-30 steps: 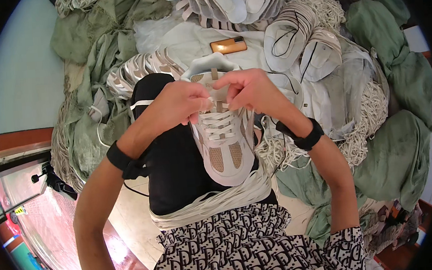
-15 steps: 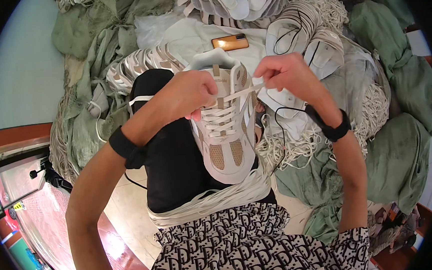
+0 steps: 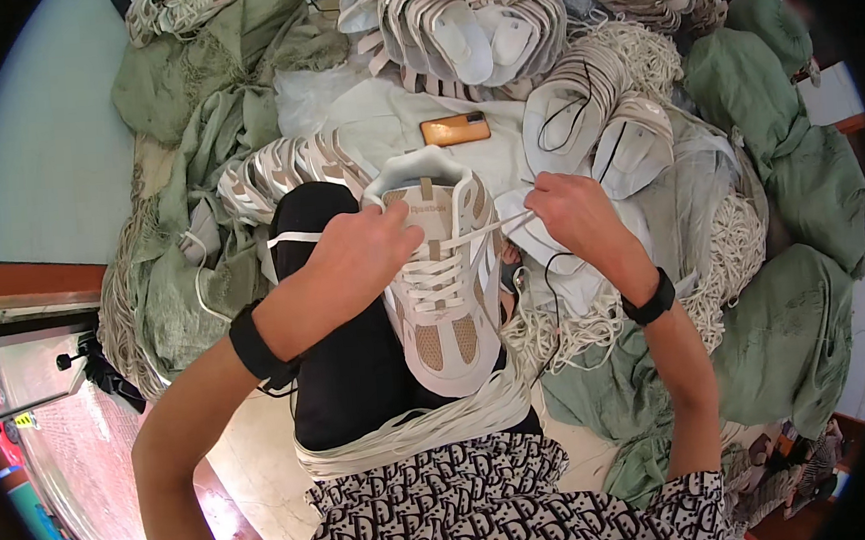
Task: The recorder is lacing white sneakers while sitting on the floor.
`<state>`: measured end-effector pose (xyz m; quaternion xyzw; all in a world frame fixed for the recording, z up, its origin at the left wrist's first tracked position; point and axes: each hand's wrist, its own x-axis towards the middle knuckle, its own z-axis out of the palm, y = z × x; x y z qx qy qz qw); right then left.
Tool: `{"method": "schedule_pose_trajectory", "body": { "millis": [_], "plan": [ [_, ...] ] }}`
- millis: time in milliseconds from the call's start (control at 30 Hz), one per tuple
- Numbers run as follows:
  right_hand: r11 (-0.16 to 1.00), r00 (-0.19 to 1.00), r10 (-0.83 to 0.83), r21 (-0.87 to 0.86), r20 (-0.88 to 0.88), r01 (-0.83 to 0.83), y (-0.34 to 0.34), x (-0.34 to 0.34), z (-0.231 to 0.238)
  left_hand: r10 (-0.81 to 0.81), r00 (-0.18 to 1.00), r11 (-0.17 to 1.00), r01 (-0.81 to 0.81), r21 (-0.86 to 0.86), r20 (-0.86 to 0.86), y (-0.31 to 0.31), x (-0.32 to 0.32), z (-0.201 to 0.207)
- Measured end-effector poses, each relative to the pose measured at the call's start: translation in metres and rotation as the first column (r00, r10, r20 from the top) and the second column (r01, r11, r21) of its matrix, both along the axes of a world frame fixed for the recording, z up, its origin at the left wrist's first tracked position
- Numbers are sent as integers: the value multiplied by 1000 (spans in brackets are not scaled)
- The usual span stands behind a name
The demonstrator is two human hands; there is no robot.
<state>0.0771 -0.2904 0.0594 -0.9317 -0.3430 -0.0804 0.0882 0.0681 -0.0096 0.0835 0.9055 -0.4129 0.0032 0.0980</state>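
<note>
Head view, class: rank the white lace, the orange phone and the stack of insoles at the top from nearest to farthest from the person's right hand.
From the right hand:
1. White lace: pinched in its fingers, leading left to the shoe.
2. Orange phone: above and left.
3. Stack of insoles: farthest, top of the pile.

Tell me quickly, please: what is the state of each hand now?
Left hand: closed, gripping the sneaker at its laces, near the tongue.
Right hand: closed, pinching the white shoelace and pulling it out to the side.

A single head-worn fisheye view looks steeply down from close above the person's lap [image 3: 360,375], facing forward over the heaps beyond. Its rim bends and darkens, so the edges are probably unreliable. No second view shares this scene.
</note>
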Motion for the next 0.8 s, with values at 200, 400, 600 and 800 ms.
{"method": "schedule_pose_trajectory", "body": {
  "millis": [200, 400, 600, 800],
  "plan": [
    [997, 972, -6, -71, 235, 23, -7, -4, 24, -55, 990, 998, 49, -51, -131, 16, 9, 7],
    [967, 946, -178, -128, 270, 219, -20, -9, 16, 65, 997, 970, -53, 238, -45, 54, -4, 23],
    [264, 356, -173, 305, -918, 915, -27, -16, -20, 155, 910, 976, -202, 84, 385, 61, -23, 20],
    [-375, 723, 488, 630, -489, 680, -57, -27, -37, 234, 556, 639, -706, -305, -797, 55, -24, 26]
  ]
}}
